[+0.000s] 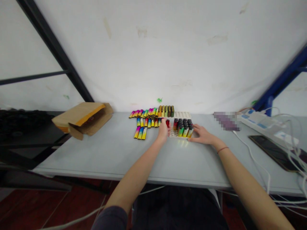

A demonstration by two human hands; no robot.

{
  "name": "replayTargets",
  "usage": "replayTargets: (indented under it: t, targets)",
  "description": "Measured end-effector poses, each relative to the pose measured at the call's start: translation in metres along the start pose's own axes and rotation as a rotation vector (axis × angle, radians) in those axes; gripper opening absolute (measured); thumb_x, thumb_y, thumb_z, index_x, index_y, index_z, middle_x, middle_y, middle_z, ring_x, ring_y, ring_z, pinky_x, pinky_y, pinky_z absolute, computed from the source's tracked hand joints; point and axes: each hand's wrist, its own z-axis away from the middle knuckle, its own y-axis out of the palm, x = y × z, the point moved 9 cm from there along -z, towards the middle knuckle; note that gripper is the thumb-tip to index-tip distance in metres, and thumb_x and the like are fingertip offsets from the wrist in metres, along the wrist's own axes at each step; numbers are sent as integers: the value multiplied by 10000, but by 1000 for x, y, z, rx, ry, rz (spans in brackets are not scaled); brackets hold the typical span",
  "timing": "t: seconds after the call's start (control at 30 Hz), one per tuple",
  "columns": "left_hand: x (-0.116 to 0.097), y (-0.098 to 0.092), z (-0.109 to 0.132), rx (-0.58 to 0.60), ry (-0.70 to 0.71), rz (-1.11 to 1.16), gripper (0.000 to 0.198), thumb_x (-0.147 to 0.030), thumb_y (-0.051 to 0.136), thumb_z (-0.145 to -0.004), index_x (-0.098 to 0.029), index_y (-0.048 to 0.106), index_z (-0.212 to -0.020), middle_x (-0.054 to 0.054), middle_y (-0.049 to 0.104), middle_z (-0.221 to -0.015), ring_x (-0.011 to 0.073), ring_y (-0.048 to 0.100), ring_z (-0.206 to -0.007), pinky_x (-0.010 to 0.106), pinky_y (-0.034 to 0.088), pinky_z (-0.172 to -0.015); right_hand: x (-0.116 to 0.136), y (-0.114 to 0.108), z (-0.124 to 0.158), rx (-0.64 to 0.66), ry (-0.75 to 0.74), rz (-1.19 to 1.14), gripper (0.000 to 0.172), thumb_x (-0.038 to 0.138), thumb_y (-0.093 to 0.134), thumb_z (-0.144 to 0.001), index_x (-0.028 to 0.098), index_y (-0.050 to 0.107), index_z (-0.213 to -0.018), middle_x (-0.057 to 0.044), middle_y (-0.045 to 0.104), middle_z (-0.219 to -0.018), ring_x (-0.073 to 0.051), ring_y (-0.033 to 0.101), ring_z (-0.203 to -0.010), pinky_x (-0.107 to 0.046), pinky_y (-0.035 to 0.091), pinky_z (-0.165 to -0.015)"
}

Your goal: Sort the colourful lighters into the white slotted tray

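The left hand [163, 130] is recorded as closed on a red disposable lighter [167, 123], just beside a white plastic tray [182, 115] in which black-capped lighters [183, 127] stand upright. The right hand [202, 134] is found open, its fingers [197, 127] resting near the tray's corner. Rainbow-gradient lighters [141, 132] are laid flat on the grey table [115, 153].

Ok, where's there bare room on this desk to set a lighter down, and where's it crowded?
Free: the grey desk between the cardboard box and the lying lighters, and along its front edge. Crowded: around the white tray of upright lighters, where your left hand and right hand sit, and by the power strip.
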Motion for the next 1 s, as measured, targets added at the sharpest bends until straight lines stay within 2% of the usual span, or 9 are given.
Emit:
replayTargets:
  t: [0.13, 0.3, 0.4, 0.5, 0.63, 0.7, 0.77, 0.87, 1.0]
  targets:
    - [-2, -1, -1, -3, 0, -9, 493, -473, 308, -1015, -224, 346, -590, -70, 230, -446, 67, 159, -354, 195, 127, -380, -2, 1, 0, -1, 2, -10, 909, 758, 678, -821, 170, 589, -1508, -211, 492, -1603, -457, 453, -1470, -627, 359, -1220]
    - [-10, -2, -1, 1, 75, 8, 528, -578, 349, -1015, -231, 342, -617, -70, 238, -469, 66, 185, -361, 196, 157, -379, -2, 0, 0, -18, -18, -38, 865, 747, 682, -827, 230, 585, -1514, -173, 499, -1608, -451, 455, -1468, -638, 358, -1216]
    - [-9, -6, -6, -45, 121, -36, 515, -595, 347, -1020, -228, 401, -662, -61, 294, -485, 80, 259, -387, 196, 200, -394, -1, -1, 0, -17, -18, -31, 868, 750, 684, -826, 217, 593, -1505, -181, 502, -1604, -447, 460, -1466, -627, 360, -1219]
    - [-12, -8, -10, -54, 221, -159, 436, -531, 392, -1030, -216, 480, -743, -53, 406, -533, 94, 369, -447, 199, 290, -444, 1, -1, -1, -7, -15, -17, 892, 760, 679, -822, 189, 593, -1502, -202, 506, -1594, -450, 467, -1459, -631, 370, -1210]
    - [-30, 4, -1, 74, 481, -389, 163, -367, 578, -988, -220, 561, -919, -44, 591, -671, 121, 572, -649, 214, 463, -681, 4, -2, 0, -1, -24, -23, 879, 750, 677, -830, 186, 597, -1498, -203, 503, -1596, -446, 472, -1455, -625, 366, -1217]
    - [-40, 7, 6, 117, 565, -477, 112, -331, 639, -955, -224, 607, -966, -17, 666, -771, 151, 641, -806, 239, 490, -806, 3, -3, 0, -4, -15, -23, 873, 746, 687, -823, 190, 607, -1490, -201, 511, -1589, -452, 473, -1453, -628, 364, -1218]
    - [-51, 5, 10, 117, 633, -536, 103, -302, 694, -911, -215, 663, -957, 16, 704, -879, 175, 655, -907, 252, 493, -861, 3, -3, 0, -9, -13, -27, 859, 749, 691, -819, 206, 618, -1481, -192, 524, -1580, -456, 475, -1451, -636, 374, -1209]
    - [-59, 2, 8, 149, 660, -575, 133, -273, 748, -853, -199, 720, -959, 37, 720, -940, 178, 655, -879, 258, 504, -835, 3, -3, 0, -14, -29, -47, 813, 753, 689, -823, 265, 627, -1471, -150, 538, -1576, -439, 493, -1440, -633, 389, -1201]
    - [-51, 1, 1, 250, 591, -561, 205, -248, 770, -823, -202, 744, -1021, 31, 744, -913, 179, 687, -839, 274, 527, -834, 0, -3, 0, -21, -23, -54, 825, 747, 708, -813, 291, 606, -1493, -134, 534, -1582, -442, 502, -1431, -639, 365, -1216]
